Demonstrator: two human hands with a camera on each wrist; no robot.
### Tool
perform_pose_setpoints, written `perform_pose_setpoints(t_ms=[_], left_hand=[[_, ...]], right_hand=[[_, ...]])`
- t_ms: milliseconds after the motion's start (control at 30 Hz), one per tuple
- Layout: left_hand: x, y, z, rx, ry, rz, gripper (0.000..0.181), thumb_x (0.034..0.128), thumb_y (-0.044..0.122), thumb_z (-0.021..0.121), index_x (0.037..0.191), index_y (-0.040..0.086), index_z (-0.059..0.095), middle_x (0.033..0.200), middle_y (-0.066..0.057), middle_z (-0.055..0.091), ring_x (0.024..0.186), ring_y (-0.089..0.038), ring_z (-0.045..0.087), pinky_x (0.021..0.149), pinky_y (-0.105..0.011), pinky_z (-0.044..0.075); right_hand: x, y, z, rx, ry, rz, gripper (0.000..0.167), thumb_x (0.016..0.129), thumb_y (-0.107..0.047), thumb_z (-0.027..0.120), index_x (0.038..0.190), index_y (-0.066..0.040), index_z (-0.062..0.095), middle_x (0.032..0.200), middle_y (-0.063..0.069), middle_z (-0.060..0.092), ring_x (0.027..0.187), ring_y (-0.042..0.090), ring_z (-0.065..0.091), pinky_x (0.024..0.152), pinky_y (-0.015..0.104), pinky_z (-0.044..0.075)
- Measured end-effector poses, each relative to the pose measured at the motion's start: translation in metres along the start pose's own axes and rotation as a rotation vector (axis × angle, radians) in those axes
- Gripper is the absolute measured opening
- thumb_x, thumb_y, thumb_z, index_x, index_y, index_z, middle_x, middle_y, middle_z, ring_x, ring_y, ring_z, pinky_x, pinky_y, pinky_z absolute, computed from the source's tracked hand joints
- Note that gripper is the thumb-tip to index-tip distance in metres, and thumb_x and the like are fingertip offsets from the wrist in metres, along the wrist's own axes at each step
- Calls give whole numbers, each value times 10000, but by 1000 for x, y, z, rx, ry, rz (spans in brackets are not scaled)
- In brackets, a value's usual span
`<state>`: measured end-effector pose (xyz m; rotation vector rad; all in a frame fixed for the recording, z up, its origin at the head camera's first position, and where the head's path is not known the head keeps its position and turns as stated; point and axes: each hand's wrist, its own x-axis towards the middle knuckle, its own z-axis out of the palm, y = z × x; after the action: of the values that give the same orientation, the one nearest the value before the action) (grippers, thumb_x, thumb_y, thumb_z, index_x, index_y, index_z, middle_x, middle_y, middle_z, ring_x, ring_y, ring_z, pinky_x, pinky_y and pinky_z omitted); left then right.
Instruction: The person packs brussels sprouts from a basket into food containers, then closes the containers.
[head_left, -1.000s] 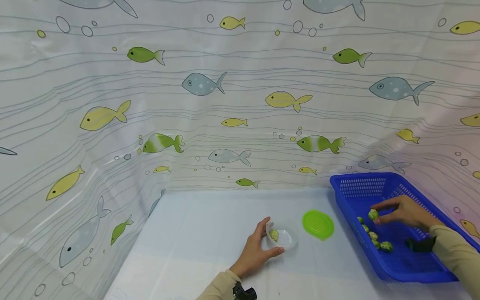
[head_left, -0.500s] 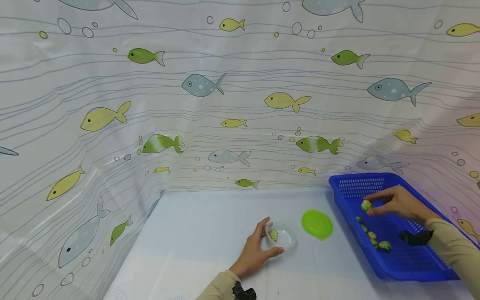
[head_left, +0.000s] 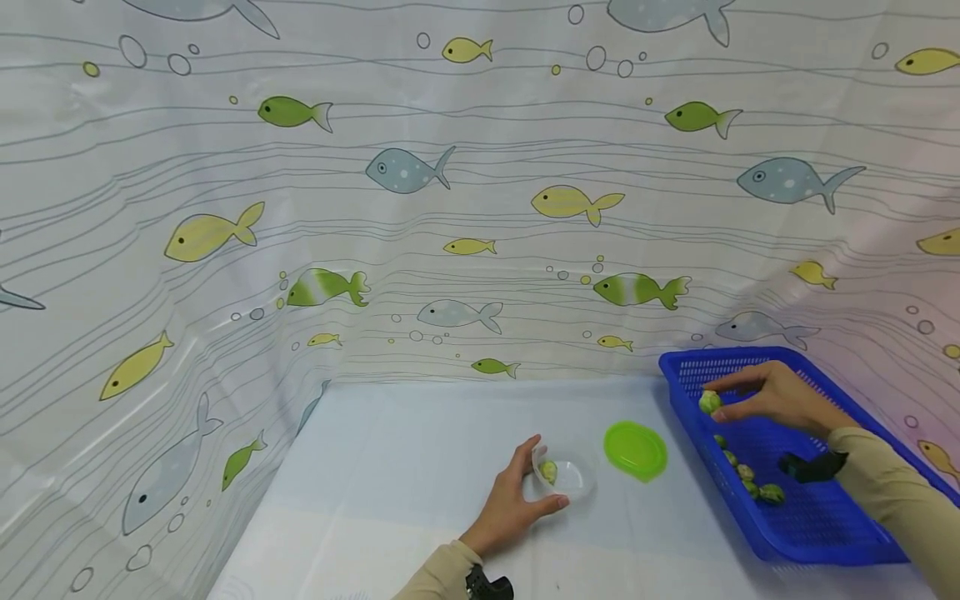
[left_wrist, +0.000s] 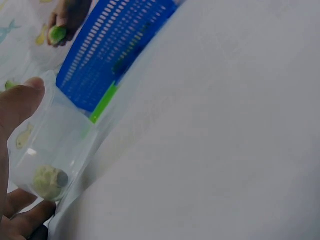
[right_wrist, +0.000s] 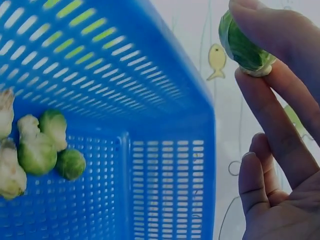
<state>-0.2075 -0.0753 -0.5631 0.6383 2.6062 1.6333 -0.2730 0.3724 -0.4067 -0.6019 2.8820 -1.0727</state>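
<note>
You look early on: one sprout (head_left: 549, 472) sits in the tub (head_left: 576, 478) your left hand (head_left: 507, 504) grips, your right hand (head_left: 783, 400) pinches a second sprout (head_left: 709, 402) at the basket (head_left: 825, 550), remaining sprouts (head_left: 772, 494) lie inside, and the lid (head_left: 635, 450) is off

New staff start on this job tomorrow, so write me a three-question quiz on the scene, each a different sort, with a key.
1. True or false: the green lid lies on the table, not on the clear tub.
2. Pick one. The right hand pinches: A) the lid, B) a sprout, C) the tub.
3. How many pieces of veg sit inside the tub?

Key:
1. True.
2. B; the left hand grips the tub.
3. One, a second sprout.
</note>
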Motion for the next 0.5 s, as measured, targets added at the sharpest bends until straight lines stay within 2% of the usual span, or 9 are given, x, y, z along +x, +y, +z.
perform_pose_setpoints(t_ms=[200, 433, 500], left_hand=[[-1, -1, 0, 4, 2, -5, 987, 903, 470, 842, 1666, 174, 290, 1610, -89, 530, 1436, -291, 564, 1182, -542, 451], [-1, 1, -1, -22, 8, 1, 965, 906, 445, 845, 1661, 179, 306, 1600, -91, 540, 1423, -293, 573, 1177, -520, 459], [-1, 1, -1, -20, 9, -2, 967, 904, 450, 846, 1660, 182, 308, 1602, -91, 539, 1425, -299, 571, 1177, -523, 457]], right_hand=[[7, -8, 6, 35, -10, -13, 410, 826, -259, 932, 1201, -138, 818, 1150, 22, 809, 1037, -2, 699, 811, 242, 581], [17, -22, 13, 37, -10, -13, 388, 801, -302, 950, 1160, -209, 836, 1186, 28, 787, 1073, 44, 698, 837, 262, 576], [20, -26, 15, 36, -15, -18, 381, 801, -305, 950, 1153, -213, 840, 1193, 39, 771, 1096, 105, 702, 853, 291, 572]])
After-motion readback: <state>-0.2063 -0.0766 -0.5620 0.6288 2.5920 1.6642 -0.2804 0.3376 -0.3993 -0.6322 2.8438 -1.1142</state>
